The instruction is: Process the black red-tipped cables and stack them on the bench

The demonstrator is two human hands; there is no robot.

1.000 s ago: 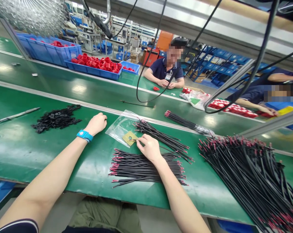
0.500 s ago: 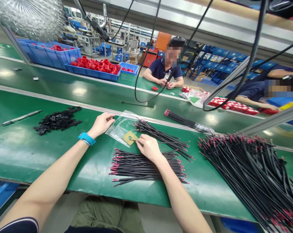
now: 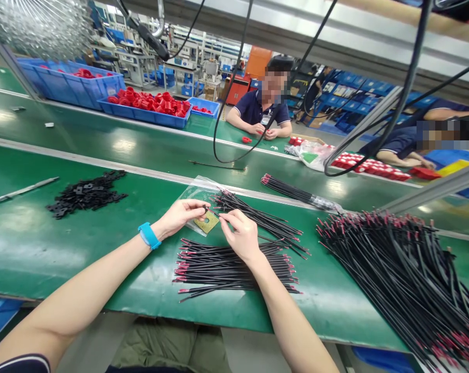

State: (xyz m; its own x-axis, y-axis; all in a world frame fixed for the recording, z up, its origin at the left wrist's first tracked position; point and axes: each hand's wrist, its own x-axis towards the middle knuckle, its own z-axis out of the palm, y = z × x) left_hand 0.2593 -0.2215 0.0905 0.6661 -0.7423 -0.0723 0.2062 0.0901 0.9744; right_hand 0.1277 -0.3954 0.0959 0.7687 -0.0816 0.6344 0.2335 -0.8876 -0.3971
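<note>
My left hand point(image 3: 183, 215), with a blue band at its wrist, pinches a small black plastic piece point(image 3: 205, 208). Close by on the right, my right hand point(image 3: 241, 233) is closed on a thin black cable point(image 3: 215, 213), its tip pointing at that piece; whether the two touch I cannot tell. Under the fingertips lies a yellowish square plate point(image 3: 207, 224) with a round hole, on a clear plastic bag point(image 3: 191, 190). Black cables with red ends point(image 3: 214, 267) lie side by side below my right hand, and a looser bunch point(image 3: 257, 212) lies behind it.
At left are a pile of flat black pieces point(image 3: 88, 194) and a silver pen-like tool point(image 3: 24, 190). A large heap of cables point(image 3: 397, 280) covers the right side. Hanging black cords point(image 3: 234, 88) cross the view. Across the line, a person point(image 3: 263, 111) handles red parts beside blue bins point(image 3: 144, 118).
My left hand has moved right, toward my right hand, and now pinches a small black piece over the plate. My right hand stays nearly in place with the cable.
</note>
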